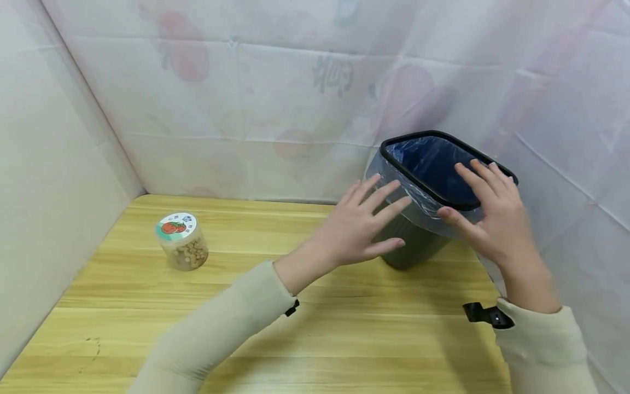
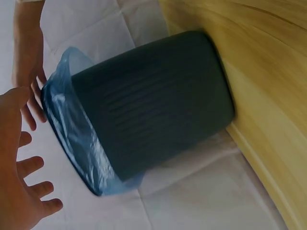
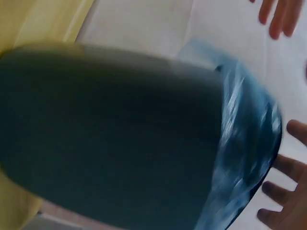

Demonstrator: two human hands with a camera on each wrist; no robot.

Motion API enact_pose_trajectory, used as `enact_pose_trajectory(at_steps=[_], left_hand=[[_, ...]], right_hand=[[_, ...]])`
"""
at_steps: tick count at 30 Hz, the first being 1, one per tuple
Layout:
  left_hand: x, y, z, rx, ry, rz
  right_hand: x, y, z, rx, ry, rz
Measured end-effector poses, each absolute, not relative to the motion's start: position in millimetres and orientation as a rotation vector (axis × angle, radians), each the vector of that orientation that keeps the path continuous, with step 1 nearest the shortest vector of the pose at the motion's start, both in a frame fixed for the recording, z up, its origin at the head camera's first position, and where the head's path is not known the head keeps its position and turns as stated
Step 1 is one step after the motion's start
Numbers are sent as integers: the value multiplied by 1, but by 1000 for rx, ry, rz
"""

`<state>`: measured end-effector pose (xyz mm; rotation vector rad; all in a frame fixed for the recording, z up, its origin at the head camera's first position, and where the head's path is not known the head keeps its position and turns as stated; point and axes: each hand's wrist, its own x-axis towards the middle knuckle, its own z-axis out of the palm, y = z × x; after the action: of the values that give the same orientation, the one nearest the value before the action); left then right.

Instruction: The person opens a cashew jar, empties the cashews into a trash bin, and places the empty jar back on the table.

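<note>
A dark trash bin [image 1: 410, 241] stands on the table at the back right. A black ring [image 1: 433, 133] lies round its mouth, and a translucent bluish bag [image 2: 76, 124] lines it and hangs over the outside. My left hand [image 1: 351, 230] is beside the bin's left side, fingers spread and straight, holding nothing. Over the front right of the rim is my right hand [image 1: 499, 219], its fingers also spread and nothing gripped. In the right wrist view the fingertips of the right hand [image 3: 290, 191] are right at the rim.
A small round tub [image 1: 186, 246] of pale pieces, its lid showing a tomato-like picture, sits at the left on the wooden table [image 1: 344, 328]. Printed fabric [image 1: 246, 109] hangs behind the table and along its right side, close to the bin. A pale wall [image 1: 44, 164] borders the left.
</note>
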<state>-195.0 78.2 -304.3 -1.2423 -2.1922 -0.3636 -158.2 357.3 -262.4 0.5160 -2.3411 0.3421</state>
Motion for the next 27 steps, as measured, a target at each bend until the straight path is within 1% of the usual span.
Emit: enact_pose_trajectory(at_steps=[8,17,23,27], left_hand=[[-194,116,-306,-1267,-2143,-189],[-193,141,-298,-1282,-2202,-123],[-190,152,-292,-1262,-2207,-70],[-189,161,-290,-1273,-2233,-51]], right_hand=[[-167,398,-266,509,-2382,433],[-190,424,-270,624,-2177,459],[-203,438,-268,585,-2218,447],[-203,447,-269,499,-2369,514]])
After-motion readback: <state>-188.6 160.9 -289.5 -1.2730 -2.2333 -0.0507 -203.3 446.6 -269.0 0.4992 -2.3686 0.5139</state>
